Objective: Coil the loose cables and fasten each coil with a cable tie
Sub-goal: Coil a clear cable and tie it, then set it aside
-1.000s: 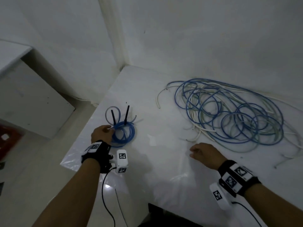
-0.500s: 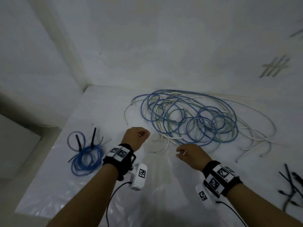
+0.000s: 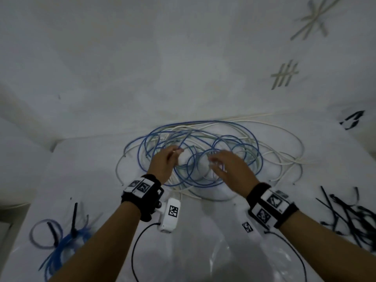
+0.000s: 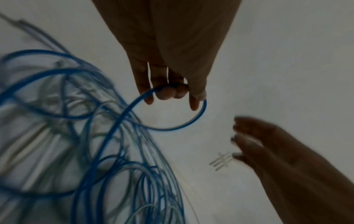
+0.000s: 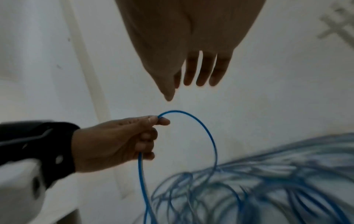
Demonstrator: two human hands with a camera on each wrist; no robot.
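Right wrist view: left hand pinches blue cable, its loop arching toward right hand, whose straight, slightly parted fingers hover just above, empty.

The tangle of loose cables mixes blue strands with off-white ones on a white tabletop. The tied coil is brighter blue, and the cable ties are black. Both black wristbands carry black-and-white square-patterned tags.
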